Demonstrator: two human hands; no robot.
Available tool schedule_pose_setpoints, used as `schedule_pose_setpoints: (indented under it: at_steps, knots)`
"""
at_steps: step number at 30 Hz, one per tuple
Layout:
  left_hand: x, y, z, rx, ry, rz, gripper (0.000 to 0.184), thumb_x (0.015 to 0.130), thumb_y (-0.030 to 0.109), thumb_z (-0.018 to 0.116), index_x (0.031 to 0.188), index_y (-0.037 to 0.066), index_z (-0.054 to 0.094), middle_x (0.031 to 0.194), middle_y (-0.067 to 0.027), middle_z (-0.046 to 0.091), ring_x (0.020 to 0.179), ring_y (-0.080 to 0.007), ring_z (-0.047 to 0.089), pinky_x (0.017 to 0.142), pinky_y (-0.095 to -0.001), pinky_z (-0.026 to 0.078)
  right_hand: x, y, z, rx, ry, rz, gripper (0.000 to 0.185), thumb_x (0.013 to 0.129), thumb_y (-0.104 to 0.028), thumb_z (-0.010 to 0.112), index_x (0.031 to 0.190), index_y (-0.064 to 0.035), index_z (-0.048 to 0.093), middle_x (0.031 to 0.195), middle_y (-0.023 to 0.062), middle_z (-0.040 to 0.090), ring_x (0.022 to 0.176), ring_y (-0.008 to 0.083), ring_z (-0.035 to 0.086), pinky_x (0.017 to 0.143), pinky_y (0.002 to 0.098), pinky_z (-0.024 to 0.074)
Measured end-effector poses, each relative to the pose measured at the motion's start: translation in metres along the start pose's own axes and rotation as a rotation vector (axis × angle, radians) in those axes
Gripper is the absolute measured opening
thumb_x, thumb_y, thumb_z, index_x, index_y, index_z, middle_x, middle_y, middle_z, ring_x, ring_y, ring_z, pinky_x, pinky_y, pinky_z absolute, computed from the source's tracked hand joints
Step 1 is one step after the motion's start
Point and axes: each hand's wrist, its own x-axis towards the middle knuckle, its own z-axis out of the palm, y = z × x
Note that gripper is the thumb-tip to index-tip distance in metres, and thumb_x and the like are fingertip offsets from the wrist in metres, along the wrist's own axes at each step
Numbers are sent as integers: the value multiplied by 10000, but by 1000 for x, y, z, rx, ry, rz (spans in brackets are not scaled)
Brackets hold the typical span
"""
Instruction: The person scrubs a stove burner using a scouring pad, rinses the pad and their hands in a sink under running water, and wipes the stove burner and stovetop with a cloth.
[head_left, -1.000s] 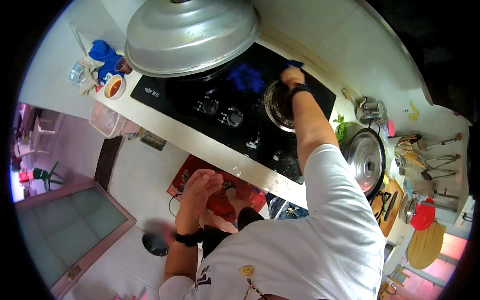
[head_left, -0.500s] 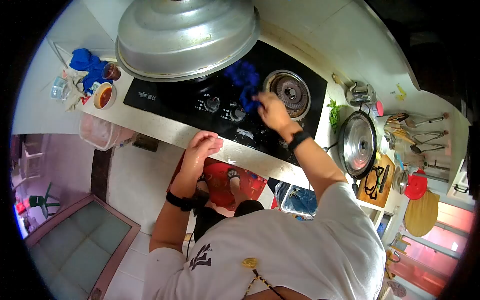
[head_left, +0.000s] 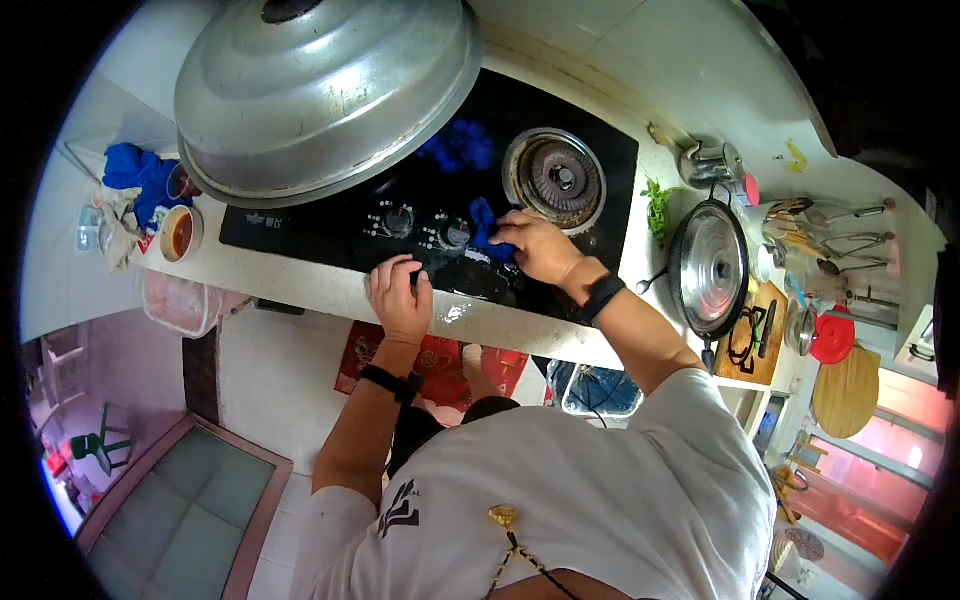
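My right hand [head_left: 540, 248] is closed on a blue cloth [head_left: 487, 228], which lies against the black glass cooktop [head_left: 330, 236] between the right knob and the open burner [head_left: 556, 180]. Two control knobs [head_left: 455, 233] sit to the left of the cloth. At the front edge of the cooktop, my left hand [head_left: 400, 300] rests on the pale counter [head_left: 335, 290] with its fingers spread and nothing in them. Wet patches shine on the glass and on the counter edge near both hands.
A large domed metal lid [head_left: 330, 100] covers the cooktop's left side. Left of it are a bowl of red sauce [head_left: 181, 234] and blue cloths [head_left: 150, 180]. On the right stand a lidded pan [head_left: 710, 270], green leaves [head_left: 656, 212], a kettle [head_left: 711, 165] and a cutting board [head_left: 755, 335].
My right hand has come with the cloth from behind the burner to the cooktop's front, beside the knobs. My left hand has moved forward from the air onto the counter edge.
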Motion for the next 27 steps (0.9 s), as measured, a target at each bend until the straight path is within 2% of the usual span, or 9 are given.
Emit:
schedule_pose_setpoints:
  at_steps: [2,5,9,11,13,16,22,24,27]
  knots:
    - [2,6,0,11,-29,12,180,847,202,659,980,82,649,1110,-99,647,1030,-334,562,945,-476,409,16,12,-15,154,69,27,385,681,65,635,1021,-83,737,1062,175,683,1043,367,627,945,439,500]
    - [0,8,2,70,-2,42,163,864,194,652,978,78,650,1110,-104,648,1026,-330,563,942,-472,409,79,30,-47,-15,300,-62,413,708,77,619,1098,-44,687,1095,178,673,1065,384,619,954,425,511]
    - [-2,6,4,99,-18,47,160,910,192,622,998,62,654,1107,-111,652,1022,-328,565,947,-468,404,163,83,-10,-163,363,3,484,816,-103,685,1295,-164,662,1252,138,632,1201,365,569,1061,412,462]
    - [0,2,7,116,-23,49,166,915,191,616,1011,60,654,1109,-114,653,1023,-330,565,950,-469,403,169,75,9,-211,326,119,468,817,-128,702,1280,-181,668,1246,112,634,1210,335,559,1065,404,457]
    - [-4,-1,10,62,25,69,195,923,201,604,1041,52,648,1123,-121,650,1034,-332,563,955,-475,399,150,61,22,-221,335,171,438,809,-121,703,1243,-177,683,1214,110,641,1192,334,561,1044,410,465]
    - [-5,-2,10,92,23,56,222,931,219,593,1057,43,638,1133,-126,647,1048,-332,559,960,-480,398,83,42,31,-162,354,-39,296,758,-51,680,1044,-124,698,1077,101,637,1052,341,569,920,434,486]
    - [-4,3,7,135,26,72,245,969,250,560,1071,42,642,1128,-143,648,1041,-354,565,964,-485,403,-35,-45,38,-5,298,157,361,675,39,700,1015,-81,719,1103,128,648,1037,337,594,912,422,506]
    - [-3,-1,12,143,23,73,229,945,247,577,1063,61,639,1137,-125,646,1050,-344,559,964,-484,401,-31,-68,39,-23,451,17,364,650,14,707,1005,-69,721,1090,152,665,1029,343,614,917,418,509]
    - [-3,1,8,124,28,85,242,986,219,532,1051,11,638,1124,-179,648,1044,-368,569,956,-475,421,-8,-99,77,-29,475,-88,279,765,-56,646,1032,-70,728,1119,146,675,1080,319,614,943,417,497]
